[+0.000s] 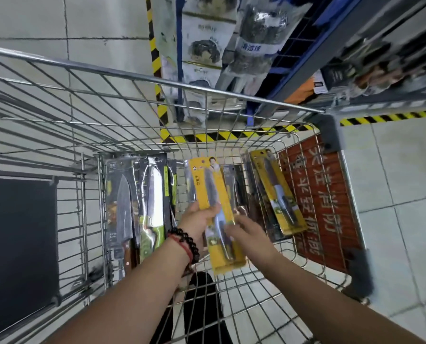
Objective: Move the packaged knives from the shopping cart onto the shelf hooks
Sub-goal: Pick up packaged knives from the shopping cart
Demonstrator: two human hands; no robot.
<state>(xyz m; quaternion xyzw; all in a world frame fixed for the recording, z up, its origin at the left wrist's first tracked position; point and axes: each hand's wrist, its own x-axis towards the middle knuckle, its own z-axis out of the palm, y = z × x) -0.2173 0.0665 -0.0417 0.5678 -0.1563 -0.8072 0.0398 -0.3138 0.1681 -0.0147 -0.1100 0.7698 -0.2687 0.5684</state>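
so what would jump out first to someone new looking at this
The yellow packaged knife in mid-frame, held over the shopping cart by the left hand with the right hand touching it. Next, another yellow pack leaning by the cart's red sign.

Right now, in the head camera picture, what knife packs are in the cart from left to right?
Dark-packaged wide-blade knife → green-handled knife pack → yellow knife pack held in both hands → second yellow knife pack leaning by the red sign.

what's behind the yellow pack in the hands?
Behind the yellow knife pack, a dark knife pack leans on the cart wall; its lower part is covered. Both hands, left and right, hold the yellow one.
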